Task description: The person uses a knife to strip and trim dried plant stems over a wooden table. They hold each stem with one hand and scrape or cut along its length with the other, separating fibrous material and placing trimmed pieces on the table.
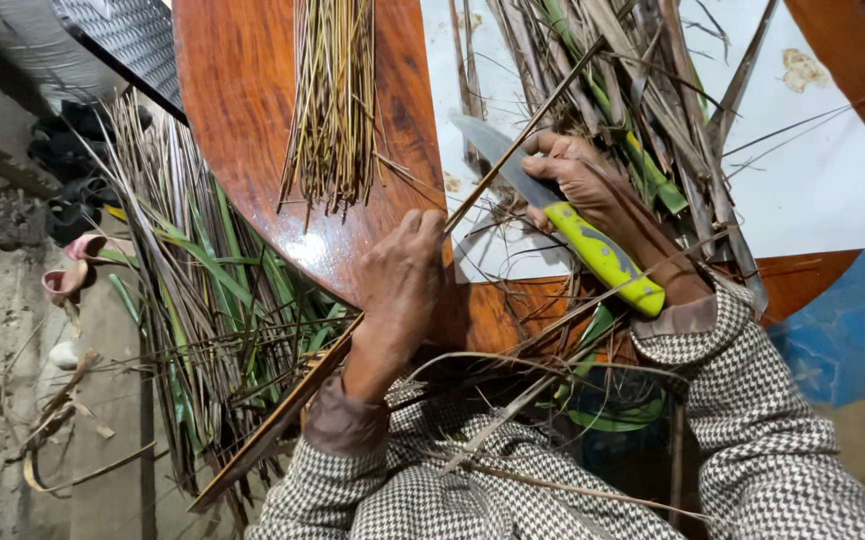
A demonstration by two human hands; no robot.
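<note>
Two hands, left (398,285) gripping leaf strip (513,150), right (583,180) holding green-handled knife (563,215)

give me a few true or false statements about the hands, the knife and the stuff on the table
1. The right hand holds a knife with a yellow-green handle. True.
2. The left hand grips a pair of scissors. False: it holds a long thin leaf strip.
3. The round table is glossy reddish-brown wood. True.
4. The bundle of thin sticks lies on the floor. False: it rests on the table.
5. The sleeves are plain black. False: they have a houndstooth check.
</note>
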